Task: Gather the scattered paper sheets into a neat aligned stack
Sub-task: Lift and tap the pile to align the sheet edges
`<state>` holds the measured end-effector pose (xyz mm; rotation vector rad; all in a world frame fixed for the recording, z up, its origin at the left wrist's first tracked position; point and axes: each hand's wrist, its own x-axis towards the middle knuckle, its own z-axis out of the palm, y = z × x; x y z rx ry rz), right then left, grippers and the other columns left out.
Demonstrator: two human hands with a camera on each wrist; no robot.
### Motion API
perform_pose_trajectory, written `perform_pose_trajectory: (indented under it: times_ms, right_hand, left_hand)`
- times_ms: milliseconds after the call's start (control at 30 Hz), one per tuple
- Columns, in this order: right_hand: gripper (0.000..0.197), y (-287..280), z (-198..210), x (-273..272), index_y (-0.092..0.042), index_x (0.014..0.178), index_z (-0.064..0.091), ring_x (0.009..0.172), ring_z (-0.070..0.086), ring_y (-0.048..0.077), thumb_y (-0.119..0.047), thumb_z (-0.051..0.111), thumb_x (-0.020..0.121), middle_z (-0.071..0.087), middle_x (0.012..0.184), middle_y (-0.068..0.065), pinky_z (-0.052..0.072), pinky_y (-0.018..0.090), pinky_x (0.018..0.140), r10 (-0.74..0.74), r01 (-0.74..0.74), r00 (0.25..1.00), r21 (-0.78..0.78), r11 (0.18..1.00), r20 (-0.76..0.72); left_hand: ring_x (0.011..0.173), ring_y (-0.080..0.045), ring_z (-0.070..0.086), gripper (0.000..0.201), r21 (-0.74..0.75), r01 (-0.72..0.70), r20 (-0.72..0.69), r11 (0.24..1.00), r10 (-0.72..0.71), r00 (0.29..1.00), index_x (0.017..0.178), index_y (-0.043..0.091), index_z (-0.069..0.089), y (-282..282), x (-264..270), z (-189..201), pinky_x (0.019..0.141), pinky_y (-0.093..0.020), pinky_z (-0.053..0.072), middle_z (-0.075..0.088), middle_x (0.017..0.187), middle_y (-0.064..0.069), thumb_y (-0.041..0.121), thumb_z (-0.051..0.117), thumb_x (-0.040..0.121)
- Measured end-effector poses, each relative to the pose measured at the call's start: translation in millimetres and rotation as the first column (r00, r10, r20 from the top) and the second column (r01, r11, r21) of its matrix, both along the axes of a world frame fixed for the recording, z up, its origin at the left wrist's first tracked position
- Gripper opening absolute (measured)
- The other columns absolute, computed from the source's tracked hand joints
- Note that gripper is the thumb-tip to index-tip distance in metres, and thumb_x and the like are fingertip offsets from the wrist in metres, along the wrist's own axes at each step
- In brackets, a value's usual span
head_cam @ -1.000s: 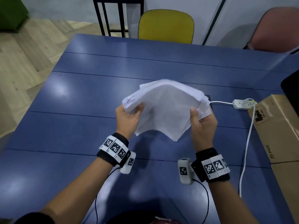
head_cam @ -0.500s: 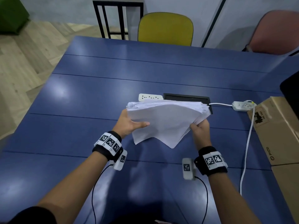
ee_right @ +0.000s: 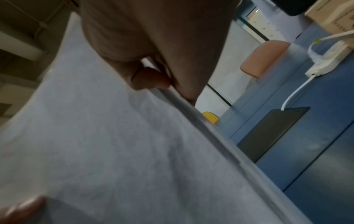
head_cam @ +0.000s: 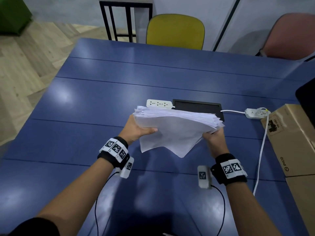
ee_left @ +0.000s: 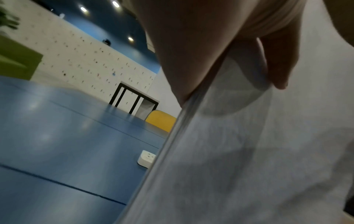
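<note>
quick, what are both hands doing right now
Left hand: grips the left edge of the paper stack, thumb on top.
Right hand: grips the stack's right edge; the stack is held above the table.

The paper stack [head_cam: 175,128] hides the fingers of both hands behind it and covers part of the black cable hatch [head_cam: 196,106]. The cardboard box [head_cam: 293,138] runs off the right edge. Both wrist views are blurred, and paper fills them.
</note>
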<state>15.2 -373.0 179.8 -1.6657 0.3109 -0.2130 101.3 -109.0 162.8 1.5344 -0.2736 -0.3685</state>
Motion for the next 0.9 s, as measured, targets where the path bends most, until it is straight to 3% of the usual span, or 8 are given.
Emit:
perform_pose_trajectory:
  times_ms: [100, 200, 267, 367, 500, 567, 767, 900]
  right_hand:
    - [0.054, -2.1, 17.2, -2.1, -0.024, 0.093, 0.067, 0.082, 0.062, 0.003, 0.011, 0.044, 0.061, 0.068, 0.087, -0.015, 0.047, 0.017, 0.073, 0.076, -0.074, 0.996, -0.059, 0.996, 0.045]
    - [0.063, -10.0, 53.1, -8.5, -0.019, 0.110, 0.060, 0.098, 0.059, 0.017, 0.020, 0.044, 0.064, 0.064, 0.103, 0.003, 0.045, 0.028, 0.083, 0.093, -0.081, 0.986, -0.091, 0.993, 0.138]
    - [0.061, -2.3, 81.5, -9.2, -0.016, 0.113, 0.059, 0.105, 0.059, 0.016, 0.020, 0.043, 0.067, 0.064, 0.106, 0.003, 0.042, 0.032, 0.091, 0.129, -0.057, 0.971, -0.328, 0.943, 0.202]
    - [0.040, 34.7, 105.2, 1.0, -0.020, 0.115, 0.060, 0.109, 0.057, 0.007, -0.013, 0.048, 0.078, 0.063, 0.113, -0.008, 0.036, 0.031, 0.094, 0.318, -0.084, 0.931, -0.741, 0.666, 0.180]
    - [0.025, 76.8, 87.6, 26.7, -0.022, 0.112, 0.062, 0.098, 0.062, 0.018, -0.031, 0.047, 0.094, 0.065, 0.107, -0.007, 0.035, 0.036, 0.083, 0.452, -0.191, 0.892, -0.911, 0.365, -0.006]
    - [0.021, 86.7, 81.4, 34.4, -0.018, 0.106, 0.062, 0.092, 0.064, 0.023, -0.030, 0.050, 0.094, 0.067, 0.100, -0.004, 0.037, 0.036, 0.076, 0.445, -0.187, 0.896, -0.911, 0.367, -0.005]
    - [0.008, 92.9, 89.9, 45.9, -0.016, 0.092, 0.063, 0.078, 0.060, 0.020, -0.024, 0.063, 0.089, 0.068, 0.085, -0.003, 0.049, 0.038, 0.077, 0.369, -0.291, 0.928, -0.728, 0.621, -0.056]
    - [0.008, 102.3, 90.6, 47.5, -0.018, 0.090, 0.059, 0.085, 0.060, 0.021, -0.025, 0.057, 0.092, 0.065, 0.090, -0.006, 0.045, 0.036, 0.078, 0.387, -0.312, 0.915, -0.811, 0.495, -0.116]
  left_hand:
    - [0.105, -0.030, 0.067, 0.046, -0.021, -0.015, -0.014, 1.000, 0.015, 1.000, 0.111, 0.000, 0.065, -5.0, -1.2, -1.5, 0.092, -0.037, 0.054, 0.070, 0.112, -0.017, -0.007, 0.080, 0.069]
    - [0.103, -0.024, 0.068, 0.045, -0.020, 0.003, -0.010, 1.000, -0.003, 1.000, 0.110, 0.007, 0.066, -2.3, -0.5, 0.4, 0.090, -0.032, 0.055, 0.071, 0.111, -0.012, -0.007, 0.079, 0.069]
    - [0.100, -0.019, 0.069, 0.046, -0.027, 0.010, -0.005, 1.000, -0.010, 1.000, 0.107, 0.014, 0.067, -2.5, -0.7, 1.6, 0.086, -0.028, 0.054, 0.071, 0.108, -0.007, -0.007, 0.079, 0.069]
    - [0.099, -0.022, 0.068, 0.046, -0.043, 0.009, 0.003, 0.999, -0.009, 1.000, 0.108, 0.013, 0.067, -3.9, -0.1, 0.5, 0.086, -0.032, 0.055, 0.071, 0.110, -0.011, -0.002, 0.080, 0.066]
    - [0.093, -0.015, 0.068, 0.046, -0.039, 0.018, 0.013, 0.999, -0.017, 1.000, 0.110, 0.004, 0.065, -6.3, -0.5, 2.4, 0.079, -0.027, 0.054, 0.070, 0.105, -0.010, -0.002, 0.078, 0.067]
    - [0.089, -0.013, 0.067, 0.043, -0.033, 0.016, 0.017, 0.999, -0.016, 1.000, 0.109, 0.000, 0.064, -7.1, -1.5, 3.9, 0.076, -0.024, 0.053, 0.070, 0.100, -0.008, -0.001, 0.078, 0.068]
    - [0.087, -0.011, 0.068, 0.037, -0.074, 0.020, 0.010, 0.997, -0.019, 1.000, 0.103, 0.008, 0.066, -4.5, -2.1, 6.2, 0.074, -0.022, 0.052, 0.073, 0.094, 0.002, -0.004, 0.076, 0.069]
    - [0.080, -0.007, 0.067, 0.035, -0.057, 0.025, 0.016, 0.998, -0.024, 1.000, 0.093, 0.021, 0.067, -5.6, -3.7, 8.8, 0.070, -0.020, 0.051, 0.073, 0.085, 0.010, -0.002, 0.076, 0.068]
